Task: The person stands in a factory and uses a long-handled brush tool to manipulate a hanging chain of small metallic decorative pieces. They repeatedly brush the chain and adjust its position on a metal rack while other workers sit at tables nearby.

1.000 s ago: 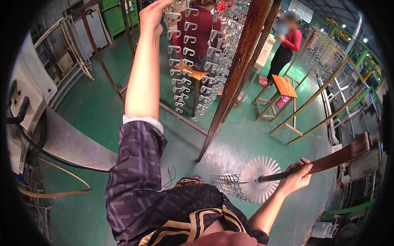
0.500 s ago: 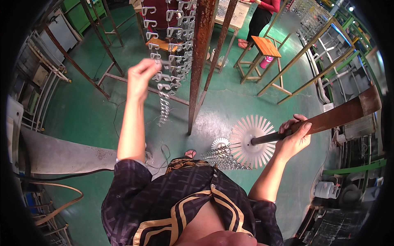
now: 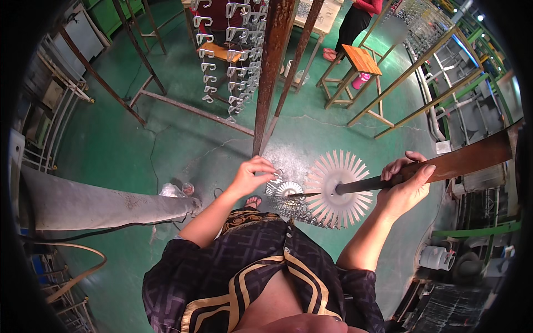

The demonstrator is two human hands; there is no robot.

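Note:
My right hand is wrapped round a dark shaft, where it meets a wide brown piece. On this shaft sit a large pale disc with radial slots and a smaller toothed disc past it. Bent metal hooks hang in a dense bunch from the discs. Beside the small disc, my left hand pinches the end of a string of metal hooks. How far that string reaches among the others cannot be made out.
More hook strings hang by a rusty upright post ahead. A grey tapered tube juts in from the left. Wooden stools, metal frames and a gas cylinder stand around. A person stands beyond a table.
My left hand has moved down and right from the hanging strings to the small disc, carrying a hook string. My right hand keeps its hold on the shaft, shifted slightly right.

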